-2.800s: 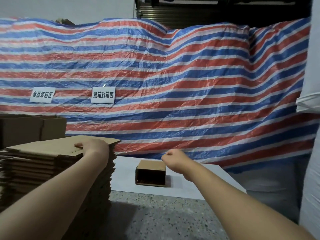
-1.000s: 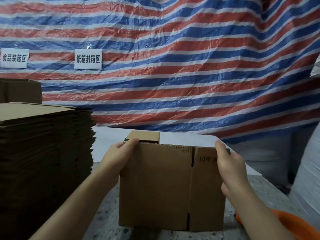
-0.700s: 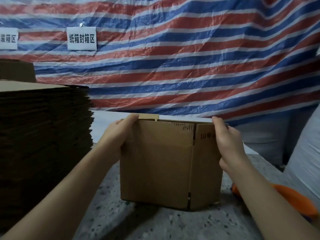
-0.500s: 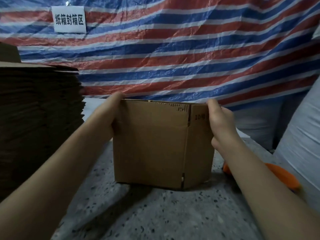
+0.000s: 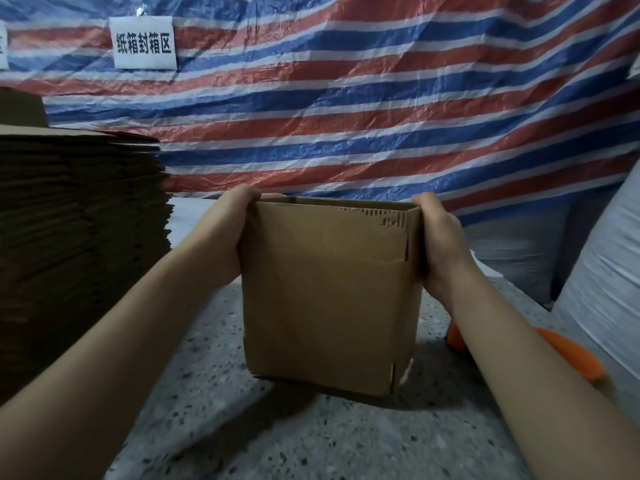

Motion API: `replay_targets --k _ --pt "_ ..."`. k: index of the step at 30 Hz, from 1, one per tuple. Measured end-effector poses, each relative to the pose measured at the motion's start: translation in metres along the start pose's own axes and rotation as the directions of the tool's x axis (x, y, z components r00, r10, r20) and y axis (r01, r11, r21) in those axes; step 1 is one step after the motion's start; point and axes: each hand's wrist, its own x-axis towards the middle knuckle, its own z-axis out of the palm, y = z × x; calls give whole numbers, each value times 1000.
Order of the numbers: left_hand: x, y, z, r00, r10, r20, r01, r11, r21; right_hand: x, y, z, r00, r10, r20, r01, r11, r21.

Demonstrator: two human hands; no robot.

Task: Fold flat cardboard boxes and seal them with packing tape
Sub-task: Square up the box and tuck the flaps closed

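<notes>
Cardboard box (image 5: 329, 296) stands upright at centre frame on the speckled stone table (image 5: 311, 441), plain brown, partly opened from flat: broad near face toward me, a narrow side panel turning away along the right edge. Top flaps stand up, with a cut slit near the upper right and a short slit at the lower right corner. Dark printed marks run along the top right edge, too blurred to read. My left hand (image 5: 230, 233) grips the box's upper left corner, fingers curled over the top rim, palm against the left side. My right hand (image 5: 438, 237) grips the upper right corner the same way, thumb along the near edge, fingers wrapped round the side and mostly hidden. Both forearms reach in from the lower corners of the frame. Tall stack of flat cardboard (image 5: 76, 244) fills the left side. Striped red, white and blue tarp (image 5: 381, 98) hangs behind, a white sign (image 5: 144, 43) pinned at upper left. Something orange (image 5: 568, 355) shows lower right, behind my right forearm.
</notes>
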Motion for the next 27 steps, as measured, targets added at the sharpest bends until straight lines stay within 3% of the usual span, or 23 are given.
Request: replay_targets --k 3,6,12,20,27 --pt "-4 2 6 997 14 74 -10 998 -55 -1 -3 -3 966 18 260 -41 996 83" --pt "-3 -2 9 992 56 112 -45 994 -99 -1 0 -6 932 43 360 -116 976 185" --pt "-8 -17 21 996 9 85 1 993 -120 -2 20 -12 960 36 277 -111 960 259" --pt "-10 -25 17 996 28 86 -9 977 -214 5 30 -3 975 146 165 -187 944 270" --pt "-11 -26 17 996 8 86 13 969 -246 8 31 -8 975 156 160 -193 948 255"
